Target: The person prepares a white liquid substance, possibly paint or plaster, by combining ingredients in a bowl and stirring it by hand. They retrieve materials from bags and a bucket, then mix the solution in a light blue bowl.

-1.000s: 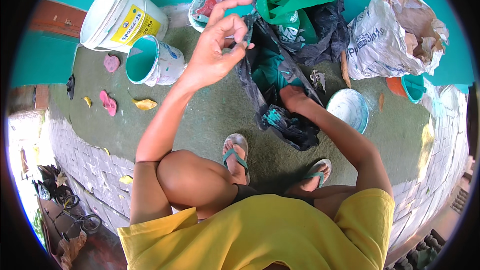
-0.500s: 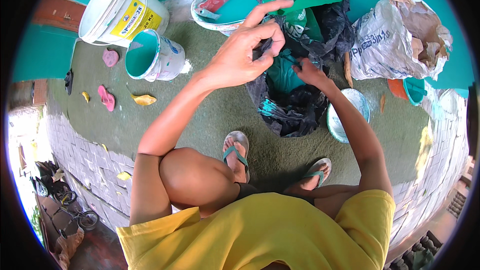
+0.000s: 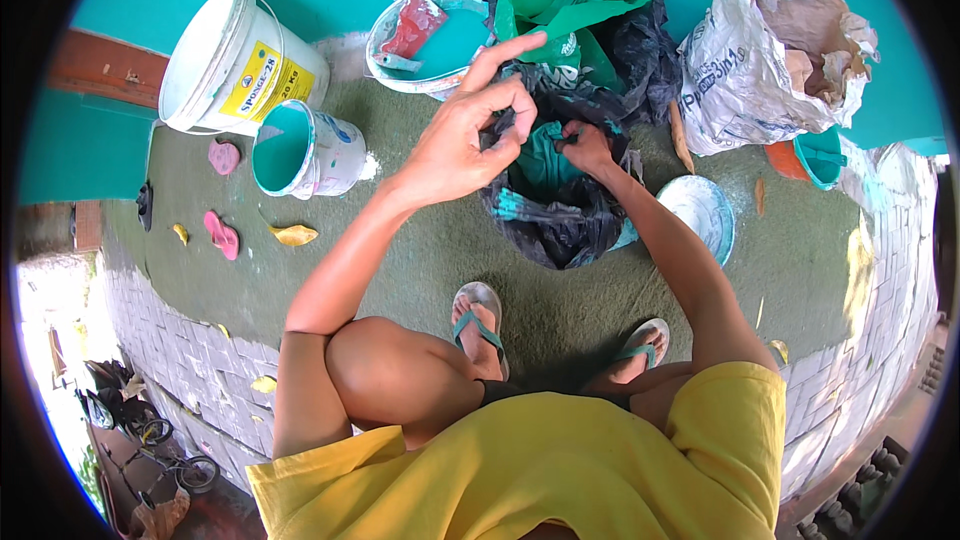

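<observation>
The black plastic bag (image 3: 560,240), to the lower right of the paint tub (image 3: 425,88), might tear if its thin film is tugged hard; its mouth faces up, its slumped form showing no clear long axis. The left hand (image 3: 455,140) pinches the bag's rim; the right hand (image 3: 592,150) grips teal material (image 3: 543,162) inside it.

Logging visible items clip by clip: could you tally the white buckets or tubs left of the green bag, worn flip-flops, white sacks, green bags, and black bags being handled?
White buckets or tubs: 3
Worn flip-flops: 2
White sacks: 1
Green bags: 1
Black bags being handled: 1
Total: 8
</observation>
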`<action>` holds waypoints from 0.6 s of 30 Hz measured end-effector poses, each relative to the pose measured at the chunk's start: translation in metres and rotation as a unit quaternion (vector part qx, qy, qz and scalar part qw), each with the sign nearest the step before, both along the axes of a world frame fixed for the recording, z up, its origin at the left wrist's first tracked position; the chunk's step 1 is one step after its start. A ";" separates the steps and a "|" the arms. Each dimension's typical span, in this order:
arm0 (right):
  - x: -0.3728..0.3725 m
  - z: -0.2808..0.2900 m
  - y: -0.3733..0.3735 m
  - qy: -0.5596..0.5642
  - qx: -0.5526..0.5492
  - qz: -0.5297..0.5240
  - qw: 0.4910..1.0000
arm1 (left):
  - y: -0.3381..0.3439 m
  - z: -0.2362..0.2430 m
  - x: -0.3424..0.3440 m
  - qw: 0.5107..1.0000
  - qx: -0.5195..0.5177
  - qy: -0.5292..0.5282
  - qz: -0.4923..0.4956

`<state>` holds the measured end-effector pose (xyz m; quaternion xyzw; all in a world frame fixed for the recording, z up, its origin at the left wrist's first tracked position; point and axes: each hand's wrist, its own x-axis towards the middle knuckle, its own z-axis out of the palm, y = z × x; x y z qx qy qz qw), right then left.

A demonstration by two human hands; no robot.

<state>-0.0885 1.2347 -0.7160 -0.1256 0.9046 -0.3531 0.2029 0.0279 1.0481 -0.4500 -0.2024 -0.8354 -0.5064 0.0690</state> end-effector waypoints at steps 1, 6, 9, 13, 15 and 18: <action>-0.005 -0.010 0.010 -0.026 -0.058 -0.006 0.998 | 0.003 0.002 -0.002 1.000 0.016 -0.012 0.000; 0.036 0.037 0.005 0.075 -0.148 0.087 0.982 | -0.017 0.002 0.012 0.998 0.031 -0.008 0.052; 0.053 0.076 0.010 0.062 -0.189 0.162 0.967 | -0.021 0.005 0.015 0.998 0.031 -0.007 0.062; 0.058 0.097 -0.006 0.054 -0.274 0.120 0.953 | -0.029 0.012 0.017 0.997 -0.016 0.000 0.078; 0.048 0.095 -0.012 0.020 -0.340 0.075 0.937 | -0.032 0.014 0.011 0.995 0.019 -0.026 0.096; 0.048 0.114 -0.033 0.040 -0.404 0.056 0.912 | -0.053 0.004 0.002 0.991 0.043 0.011 0.127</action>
